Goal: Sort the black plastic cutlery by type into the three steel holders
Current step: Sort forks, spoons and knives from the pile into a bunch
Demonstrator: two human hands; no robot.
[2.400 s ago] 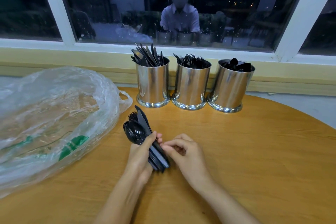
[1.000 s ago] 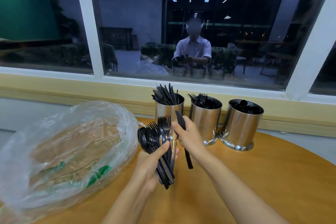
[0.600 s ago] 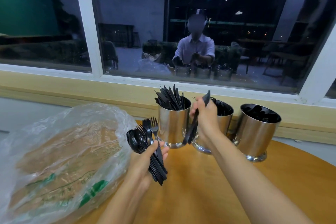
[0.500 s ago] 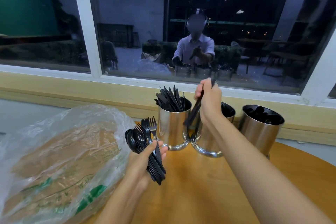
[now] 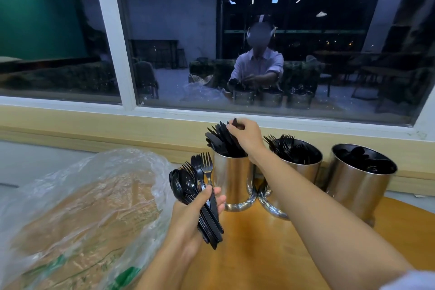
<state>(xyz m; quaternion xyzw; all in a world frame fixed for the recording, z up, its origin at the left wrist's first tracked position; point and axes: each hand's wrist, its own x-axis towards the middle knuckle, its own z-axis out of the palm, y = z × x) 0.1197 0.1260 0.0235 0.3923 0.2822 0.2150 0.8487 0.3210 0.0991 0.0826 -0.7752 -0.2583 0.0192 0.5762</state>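
Three steel holders stand in a row by the window sill. The left holder [image 5: 231, 179] is packed with black knives, the middle holder [image 5: 303, 169] has forks, the right holder [image 5: 357, 183] has spoons. My right hand [image 5: 247, 135] is above the left holder and pinches the top of a black knife [image 5: 235, 122] that stands among the others. My left hand [image 5: 195, 214] grips a bundle of black spoons and forks [image 5: 195, 186] in front of the left holder.
A crumpled clear plastic bag [image 5: 82, 207] lies on the round wooden table [image 5: 270, 254] at the left. Behind the holders run a pale wooden sill and a dark window with my reflection.
My right hand pulled a knife from the bundle, carried it up and over, and lowered it into the left holder. My left hand kept the bundle, lifted off the table.
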